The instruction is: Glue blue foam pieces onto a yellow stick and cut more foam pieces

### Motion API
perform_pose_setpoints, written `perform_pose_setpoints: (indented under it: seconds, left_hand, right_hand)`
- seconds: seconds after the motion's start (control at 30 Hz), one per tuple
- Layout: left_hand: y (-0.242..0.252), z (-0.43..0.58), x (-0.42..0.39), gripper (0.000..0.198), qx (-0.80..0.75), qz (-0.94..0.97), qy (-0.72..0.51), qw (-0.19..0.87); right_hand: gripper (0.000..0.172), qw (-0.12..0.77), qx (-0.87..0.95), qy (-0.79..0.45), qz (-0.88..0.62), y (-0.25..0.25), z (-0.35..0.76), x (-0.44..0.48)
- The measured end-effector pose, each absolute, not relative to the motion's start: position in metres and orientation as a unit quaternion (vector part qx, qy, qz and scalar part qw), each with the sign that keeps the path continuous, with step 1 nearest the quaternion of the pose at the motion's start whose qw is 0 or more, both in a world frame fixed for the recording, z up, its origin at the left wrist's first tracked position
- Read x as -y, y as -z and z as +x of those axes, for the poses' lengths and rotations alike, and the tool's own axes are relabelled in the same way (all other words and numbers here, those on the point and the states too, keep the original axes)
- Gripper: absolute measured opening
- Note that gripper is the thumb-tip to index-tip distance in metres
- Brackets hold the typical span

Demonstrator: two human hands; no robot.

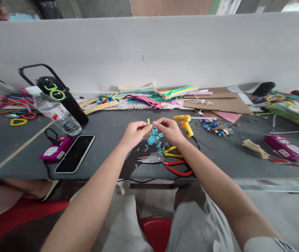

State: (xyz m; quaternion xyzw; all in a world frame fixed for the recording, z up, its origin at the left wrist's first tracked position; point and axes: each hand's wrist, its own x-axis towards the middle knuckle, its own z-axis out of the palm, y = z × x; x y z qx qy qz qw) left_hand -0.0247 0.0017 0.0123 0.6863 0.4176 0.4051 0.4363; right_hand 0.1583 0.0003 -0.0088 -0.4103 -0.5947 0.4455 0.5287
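Yellow strip (148, 121) is pinched by left hand (136, 131), right hand (169, 130) hold unclear; green-marked black bottle (72, 103) is seen toward table (107, 123) back edge

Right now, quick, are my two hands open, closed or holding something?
Left hand: closed, pinching a thin yellow strip.
Right hand: fingers curled beside the strip; whether it grips anything cannot be told.

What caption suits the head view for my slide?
Left hand pinching a yellow strip, right hand beside it, near scattered blue pieces.
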Motion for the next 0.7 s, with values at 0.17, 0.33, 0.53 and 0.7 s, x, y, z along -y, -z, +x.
perform_pose_setpoints:
  seconds: [0.17,0.33,0.53,0.7]
  left_hand:
    - [-0.0129,-0.0257,-0.0014,0.036,-0.41,0.699,-0.408,0.42]
    - [-0.0133,-0.0257,-0.0004,0.035,-0.397,0.711,-0.404,0.417]
    - [-0.0135,-0.0261,-0.0002,0.032,-0.376,0.703,-0.405,0.448]
    - [-0.013,-0.0277,-0.0023,0.033,-0.401,0.701,-0.408,0.426]
  right_hand:
    - [0.042,0.502,0.613,-0.469,-0.389,0.0077,0.1603,0.0]
    - [0.038,0.48,0.598,-0.548,-0.335,0.0076,0.1606,0.0012]
    - [0.036,0.456,0.576,-0.609,-0.299,0.0113,0.1626,0.0003]
    - [0.033,0.474,0.607,-0.53,-0.355,0.0045,0.1653,0.0019]
